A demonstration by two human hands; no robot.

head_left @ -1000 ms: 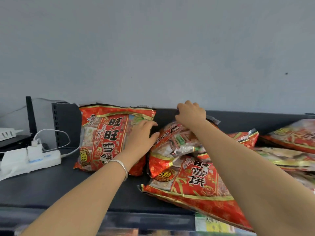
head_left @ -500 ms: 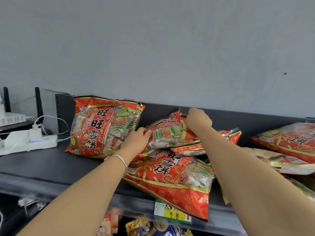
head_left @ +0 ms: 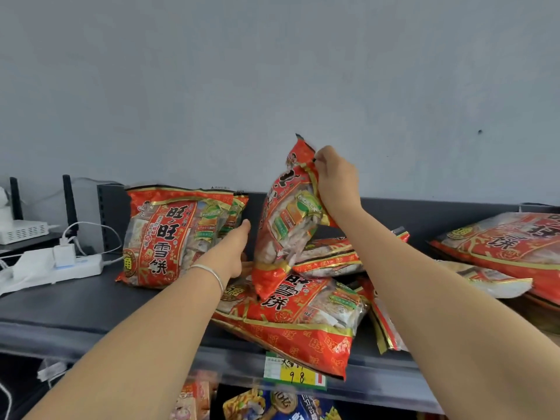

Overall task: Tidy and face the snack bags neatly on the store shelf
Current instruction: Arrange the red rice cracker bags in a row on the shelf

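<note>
My right hand (head_left: 335, 181) grips the top edge of a red snack bag (head_left: 285, 219) and holds it upright above the pile. My left hand (head_left: 231, 250), fingers stretched out, is beside the bag's lower left and holds nothing. Two red bags (head_left: 169, 234) stand upright at the left against the shelf back. Another red bag (head_left: 300, 316) lies flat under the lifted one and hangs over the shelf's front edge. One more bag (head_left: 336, 256) lies behind it. Further bags (head_left: 509, 241) lie flat at the right.
The dark shelf (head_left: 69, 307) carries a white power strip with a charger (head_left: 57, 263) and a white router (head_left: 21, 230) at the left. A yellow price tag (head_left: 294, 374) hangs on the front rail. More snack packs (head_left: 266, 404) show on the shelf below. A grey wall rises behind.
My right hand has pulled the bag up from the pile and tipped it upright. My left hand has let go of the bag and opened beside it.
</note>
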